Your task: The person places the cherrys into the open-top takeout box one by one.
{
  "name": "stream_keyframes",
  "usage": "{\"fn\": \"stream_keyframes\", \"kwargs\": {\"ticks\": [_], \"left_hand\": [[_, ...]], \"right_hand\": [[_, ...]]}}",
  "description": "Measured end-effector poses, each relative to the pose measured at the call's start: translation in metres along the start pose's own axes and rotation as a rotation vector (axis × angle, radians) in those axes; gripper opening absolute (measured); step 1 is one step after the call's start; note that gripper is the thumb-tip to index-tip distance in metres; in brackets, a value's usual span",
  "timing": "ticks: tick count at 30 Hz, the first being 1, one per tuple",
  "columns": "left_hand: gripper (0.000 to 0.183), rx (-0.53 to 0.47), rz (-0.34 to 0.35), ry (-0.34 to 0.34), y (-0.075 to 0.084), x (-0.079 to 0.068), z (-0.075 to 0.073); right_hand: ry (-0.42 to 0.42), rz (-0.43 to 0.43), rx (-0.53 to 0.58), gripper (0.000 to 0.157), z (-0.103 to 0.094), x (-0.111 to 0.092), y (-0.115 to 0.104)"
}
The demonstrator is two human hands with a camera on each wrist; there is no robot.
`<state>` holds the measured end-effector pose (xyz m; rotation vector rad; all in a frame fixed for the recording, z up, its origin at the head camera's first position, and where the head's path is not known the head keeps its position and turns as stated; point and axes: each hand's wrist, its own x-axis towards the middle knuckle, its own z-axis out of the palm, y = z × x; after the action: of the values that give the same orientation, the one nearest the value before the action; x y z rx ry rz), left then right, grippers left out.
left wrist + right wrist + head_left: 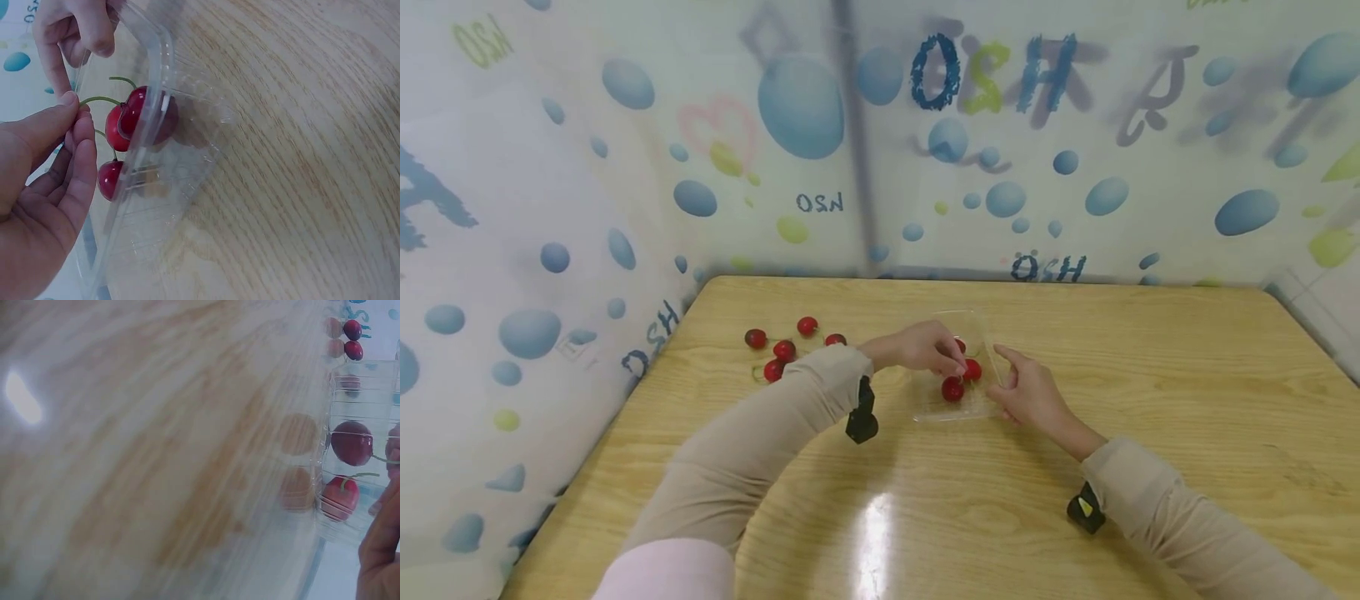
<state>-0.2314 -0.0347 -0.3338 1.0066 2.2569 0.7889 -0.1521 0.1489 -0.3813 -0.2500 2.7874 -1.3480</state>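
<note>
My left hand pinches the green stem of a red cherry between thumb and fingertips, over a clear plastic box. In the left wrist view the stem runs from the fingertips to a glossy cherry, and another small cherry lies just below. At the box's right side, my right hand holds the rim. The right wrist view catches only part of its fingers, beside cherries seen through the box wall. Where the right thumb lies is partly hidden.
Several loose cherries with stems lie on the wooden table, left of the box and partly behind the left sleeve. A patterned curtain stands along the table's back and left edges.
</note>
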Motion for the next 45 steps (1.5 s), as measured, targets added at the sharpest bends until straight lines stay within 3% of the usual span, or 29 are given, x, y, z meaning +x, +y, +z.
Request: {"fn": "stream_keyframes", "kwargs": {"ticks": [19,35,45], "left_hand": [[0.016,0.014,-0.082,0.06,-0.007,-0.001,-0.003],[0.017,0.012,-0.077,0.086,-0.011,-0.003,-0.005],[0.018,0.042,-0.079,0.108,-0.007,-0.009,-0.013]], "right_hand": [[-0.003,0.027,0.005,0.063,0.0,0.0,-0.002],[0.011,0.006,-0.003,0.063,0.0,-0.001,-0.001],[0.014,-0.004,-0.01,0.063,0.001,-0.001,-0.001]]}}
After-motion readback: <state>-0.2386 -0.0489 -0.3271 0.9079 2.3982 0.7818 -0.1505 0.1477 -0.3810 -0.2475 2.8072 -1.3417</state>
